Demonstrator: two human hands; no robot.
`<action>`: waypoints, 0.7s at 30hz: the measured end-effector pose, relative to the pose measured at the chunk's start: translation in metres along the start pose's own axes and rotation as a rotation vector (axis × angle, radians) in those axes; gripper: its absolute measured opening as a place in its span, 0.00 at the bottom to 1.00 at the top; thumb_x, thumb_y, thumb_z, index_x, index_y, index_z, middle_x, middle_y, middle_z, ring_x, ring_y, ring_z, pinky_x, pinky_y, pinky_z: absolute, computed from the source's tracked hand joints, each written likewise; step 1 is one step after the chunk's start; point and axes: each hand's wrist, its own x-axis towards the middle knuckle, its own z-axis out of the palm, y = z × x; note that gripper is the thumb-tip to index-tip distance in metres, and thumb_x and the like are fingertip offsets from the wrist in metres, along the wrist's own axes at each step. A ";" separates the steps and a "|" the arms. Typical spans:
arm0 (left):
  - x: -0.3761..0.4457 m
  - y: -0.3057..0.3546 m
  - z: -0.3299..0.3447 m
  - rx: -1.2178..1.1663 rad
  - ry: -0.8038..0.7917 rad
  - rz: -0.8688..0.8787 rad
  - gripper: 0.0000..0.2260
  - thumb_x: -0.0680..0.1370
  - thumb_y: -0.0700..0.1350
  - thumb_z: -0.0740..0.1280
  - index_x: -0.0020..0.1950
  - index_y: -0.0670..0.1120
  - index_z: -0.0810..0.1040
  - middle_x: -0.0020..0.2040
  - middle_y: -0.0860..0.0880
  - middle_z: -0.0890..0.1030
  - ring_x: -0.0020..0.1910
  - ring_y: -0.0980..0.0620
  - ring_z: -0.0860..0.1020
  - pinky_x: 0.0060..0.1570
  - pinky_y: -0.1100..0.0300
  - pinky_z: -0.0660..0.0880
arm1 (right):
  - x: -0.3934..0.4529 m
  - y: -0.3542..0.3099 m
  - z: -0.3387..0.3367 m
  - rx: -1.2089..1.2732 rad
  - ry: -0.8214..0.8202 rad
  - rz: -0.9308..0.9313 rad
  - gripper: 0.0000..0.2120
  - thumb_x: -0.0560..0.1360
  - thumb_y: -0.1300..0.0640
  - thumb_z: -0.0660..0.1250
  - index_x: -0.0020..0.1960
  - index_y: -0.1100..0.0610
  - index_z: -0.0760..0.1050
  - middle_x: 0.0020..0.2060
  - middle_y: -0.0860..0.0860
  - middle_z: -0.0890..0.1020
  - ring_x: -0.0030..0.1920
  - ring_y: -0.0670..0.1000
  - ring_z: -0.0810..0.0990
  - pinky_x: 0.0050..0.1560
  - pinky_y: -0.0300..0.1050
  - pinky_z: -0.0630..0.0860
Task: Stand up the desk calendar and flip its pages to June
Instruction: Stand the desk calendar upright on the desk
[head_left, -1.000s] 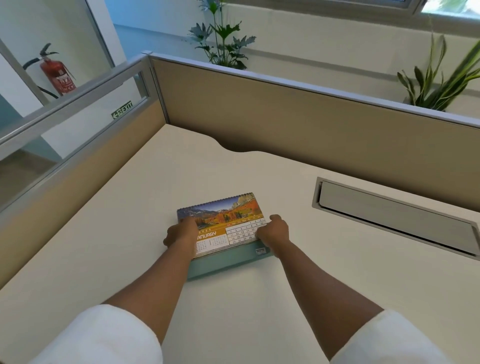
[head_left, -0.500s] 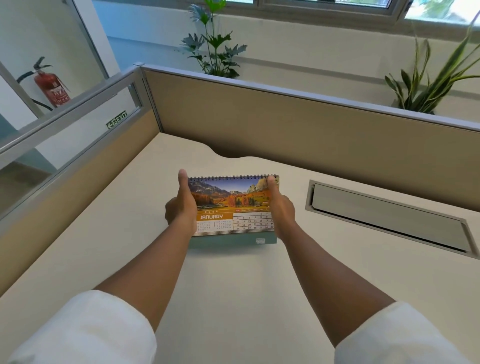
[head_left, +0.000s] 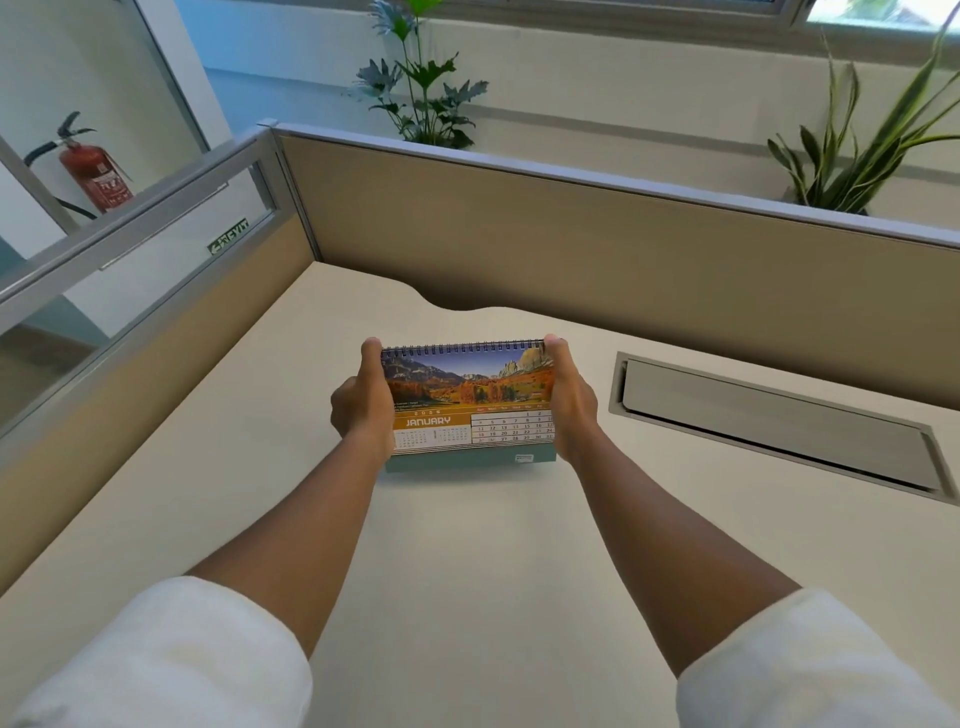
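The desk calendar (head_left: 467, 400) stands upright on the cream desk (head_left: 467, 571), its spiral binding on top and its teal base touching the desktop. The page facing me reads JANUARY, under an autumn mountain photo. My left hand (head_left: 361, 402) grips the calendar's left edge, thumb up near the binding. My right hand (head_left: 571, 400) grips the right edge the same way. The calendar's back side is hidden.
A grey metal cable tray flap (head_left: 774, 426) is set into the desk to the right. Tan partition walls (head_left: 597, 249) enclose the desk at the back and left. Potted plants (head_left: 426, 88) stand behind the partition, and a red fire extinguisher (head_left: 96, 174) is beyond the glass.
The calendar lay flat a second ago; both hands have tilted it up onto its base and slid to the side edges. It now stands squarer to me.
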 end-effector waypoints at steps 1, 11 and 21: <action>0.000 -0.002 0.000 0.011 0.009 0.025 0.25 0.73 0.71 0.56 0.41 0.50 0.73 0.45 0.46 0.82 0.45 0.45 0.83 0.50 0.49 0.82 | 0.001 0.002 -0.001 0.006 -0.003 -0.001 0.26 0.68 0.28 0.59 0.41 0.50 0.80 0.44 0.54 0.86 0.46 0.59 0.85 0.54 0.57 0.81; -0.001 -0.030 -0.001 -0.005 -0.040 0.029 0.25 0.74 0.69 0.52 0.42 0.49 0.75 0.47 0.43 0.83 0.46 0.43 0.83 0.52 0.46 0.81 | 0.002 0.016 -0.003 0.011 -0.064 -0.020 0.23 0.75 0.37 0.57 0.47 0.55 0.77 0.45 0.55 0.84 0.42 0.54 0.83 0.42 0.48 0.78; -0.006 -0.046 -0.008 -0.011 -0.037 0.069 0.38 0.69 0.79 0.49 0.56 0.48 0.72 0.52 0.44 0.81 0.48 0.44 0.83 0.52 0.46 0.81 | -0.005 0.035 -0.005 -0.044 0.003 -0.072 0.44 0.65 0.22 0.54 0.55 0.60 0.76 0.46 0.55 0.84 0.44 0.55 0.86 0.41 0.45 0.82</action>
